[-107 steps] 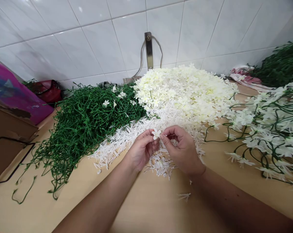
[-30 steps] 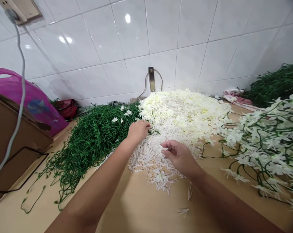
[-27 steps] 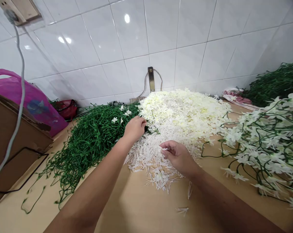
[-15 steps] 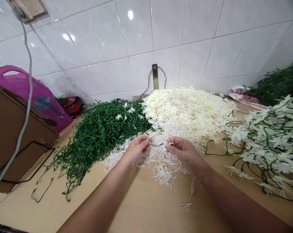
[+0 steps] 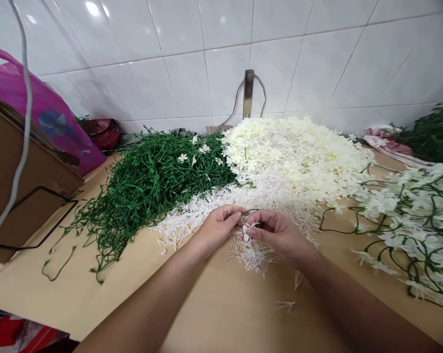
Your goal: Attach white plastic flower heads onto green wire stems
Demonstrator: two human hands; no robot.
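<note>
In the middle of the head view, my left hand (image 5: 221, 226) is closed in a pinch on a thin green artificial flower stem (image 5: 254, 210), which bows across to the other hand. My right hand (image 5: 278, 233) is pinched on a small white artificial flower (image 5: 246, 232) with white stamens at its fingertips. The fingertips of both hands almost meet, and they hide part of the stem. Under and behind them spreads a heap of white stamen pieces (image 5: 203, 208). A pile of white petal blossoms (image 5: 291, 152) lies behind my right hand.
Green stems (image 5: 159, 171) are heaped at the left. Finished-looking stemmed white flowers (image 5: 420, 230) lie at the right. A cardboard box (image 5: 26, 181), a pink plastic bag (image 5: 56, 113) and a hanging grey cable (image 5: 25, 122) stand at the left. Behind is a tiled wall (image 5: 225, 73).
My hands have come closer together, the left moving right toward the other. The stem between them is now bent into an arch. The camera view has tilted down and shifted slightly.
</note>
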